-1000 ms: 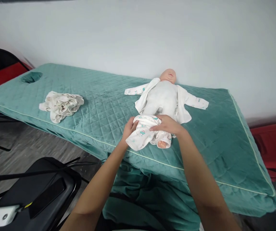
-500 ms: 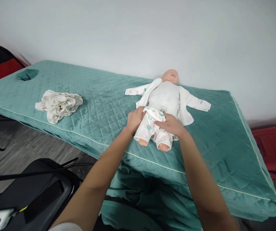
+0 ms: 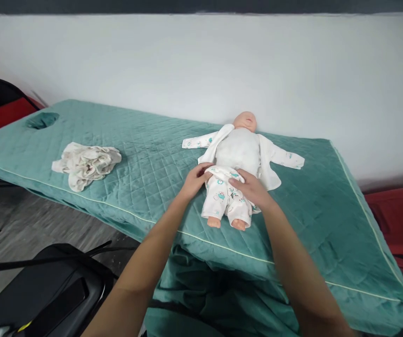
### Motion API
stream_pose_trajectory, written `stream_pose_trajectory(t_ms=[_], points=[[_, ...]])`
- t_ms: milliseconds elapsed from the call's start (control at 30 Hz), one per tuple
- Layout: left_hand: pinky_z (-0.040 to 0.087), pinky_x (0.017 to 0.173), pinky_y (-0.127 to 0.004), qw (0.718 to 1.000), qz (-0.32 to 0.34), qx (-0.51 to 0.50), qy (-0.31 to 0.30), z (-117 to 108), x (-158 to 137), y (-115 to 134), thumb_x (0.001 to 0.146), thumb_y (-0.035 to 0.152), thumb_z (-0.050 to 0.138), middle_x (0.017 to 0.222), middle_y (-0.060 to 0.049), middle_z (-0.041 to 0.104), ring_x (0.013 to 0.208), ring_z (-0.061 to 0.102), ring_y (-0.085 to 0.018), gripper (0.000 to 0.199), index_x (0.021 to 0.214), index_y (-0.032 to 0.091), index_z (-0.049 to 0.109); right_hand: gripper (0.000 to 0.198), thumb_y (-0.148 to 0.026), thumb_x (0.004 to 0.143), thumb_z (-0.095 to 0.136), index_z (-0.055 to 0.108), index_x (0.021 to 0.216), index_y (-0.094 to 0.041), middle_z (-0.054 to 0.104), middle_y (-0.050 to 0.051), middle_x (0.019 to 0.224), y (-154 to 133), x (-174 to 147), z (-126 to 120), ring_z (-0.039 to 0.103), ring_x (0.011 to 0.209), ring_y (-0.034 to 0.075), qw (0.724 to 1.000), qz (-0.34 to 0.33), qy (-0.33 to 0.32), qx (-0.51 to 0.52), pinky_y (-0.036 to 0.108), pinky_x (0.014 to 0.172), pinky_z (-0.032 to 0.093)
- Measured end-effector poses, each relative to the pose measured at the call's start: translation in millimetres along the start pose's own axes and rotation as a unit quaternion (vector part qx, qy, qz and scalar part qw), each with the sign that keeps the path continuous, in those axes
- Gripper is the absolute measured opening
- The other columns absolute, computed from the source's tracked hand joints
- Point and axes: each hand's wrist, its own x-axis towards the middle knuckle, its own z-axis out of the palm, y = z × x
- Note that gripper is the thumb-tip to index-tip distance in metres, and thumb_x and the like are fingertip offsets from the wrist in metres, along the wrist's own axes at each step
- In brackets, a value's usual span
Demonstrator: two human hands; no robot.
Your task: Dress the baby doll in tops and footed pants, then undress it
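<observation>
A baby doll [image 3: 238, 147] lies on its back on the green quilted bed, its feet toward me. Its white patterned jacket [image 3: 270, 159] is spread open, both sleeves stretched outward over the arms. White patterned baby pants [image 3: 220, 196] cover the legs, with the bare feet showing below the cuffs. My left hand [image 3: 197, 180] pinches the waistband at the left side of the doll's hips. My right hand [image 3: 252, 187] is closed on the waistband at the right side, thumb on top of the cloth.
A crumpled pale cloth [image 3: 87, 164] lies on the bed [image 3: 152, 159] to the left, near a face hole [image 3: 43, 120]. Behind the bed is a white wall [image 3: 173, 61]. A black chair [image 3: 57, 281] holding a dark phone-like device stands front left; a red chair [image 3: 398, 224] is at right.
The pants' legs now lie straighter, and the left foot has shifted slightly right. Both hands stay at the waistband. The camera view has tilted up a little.
</observation>
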Motion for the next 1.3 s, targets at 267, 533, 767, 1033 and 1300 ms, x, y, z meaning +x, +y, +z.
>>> stream_pose_trajectory(t_ms=[267, 533, 767, 1033, 1300], points=[[0.046, 0.081, -0.027, 0.974, -0.115, -0.195, -0.017, -14.1, 4.9, 3.1, 0.079, 0.053, 0.075, 0.093, -0.008, 0.076, 0.084, 0.064, -0.017, 0.041, 0.096, 0.015, 0.080, 0.037, -0.055, 0.085, 0.065, 0.068, 0.092, -0.019, 0.066, 0.001, 0.084, -14.1, 35.5, -14.8, 0.057, 0.075, 0.014, 0.991, 0.018, -0.108, 0.075, 0.028, 0.070, 0.045], [0.042, 0.069, -0.025, 0.977, -0.155, -0.139, -0.053, -13.5, 6.6, 8.4, 0.069, 0.037, 0.083, 0.080, -0.004, 0.073, 0.069, 0.058, -0.012, 0.027, 0.086, 0.017, 0.082, 0.023, -0.041, 0.082, 0.071, 0.067, 0.090, -0.020, 0.066, -0.001, 0.082, 7.2, 33.5, 9.0, 0.059, 0.077, 0.014, 0.993, -0.008, -0.047, 0.108, 0.028, 0.071, 0.046], [0.043, 0.080, -0.027, 0.984, -0.047, -0.084, -0.151, -14.3, 4.9, 12.0, 0.082, 0.033, 0.073, 0.093, -0.005, 0.066, 0.086, 0.057, -0.016, 0.018, 0.088, 0.018, 0.079, 0.018, -0.038, 0.082, 0.072, 0.069, 0.086, -0.022, 0.067, -0.001, 0.079, 8.3, 35.3, 9.6, 0.059, 0.075, 0.015, 0.991, -0.011, -0.010, 0.134, 0.029, 0.071, 0.046], [0.043, 0.085, -0.029, 0.972, 0.032, 0.090, -0.213, -7.8, 8.1, 49.9, 0.082, 0.024, 0.067, 0.099, -0.004, 0.059, 0.094, 0.054, -0.017, 0.017, 0.098, 0.020, 0.072, 0.018, -0.038, 0.081, 0.076, 0.070, 0.086, -0.022, 0.068, -0.001, 0.078, 10.2, 32.4, 2.3, 0.061, 0.075, 0.015, 0.991, -0.026, 0.016, 0.134, 0.029, 0.071, 0.047], [0.036, 0.066, -0.025, 0.949, -0.018, 0.141, -0.281, 0.9, 28.0, 88.4, 0.082, 0.030, 0.067, 0.073, 0.003, 0.053, 0.070, 0.046, -0.012, 0.015, 0.078, 0.018, 0.059, 0.023, -0.043, 0.078, 0.079, 0.071, 0.085, -0.023, 0.069, 0.000, 0.077, 8.7, 30.8, 2.0, 0.061, 0.074, 0.015, 0.987, -0.028, 0.029, 0.153, 0.028, 0.068, 0.046]])
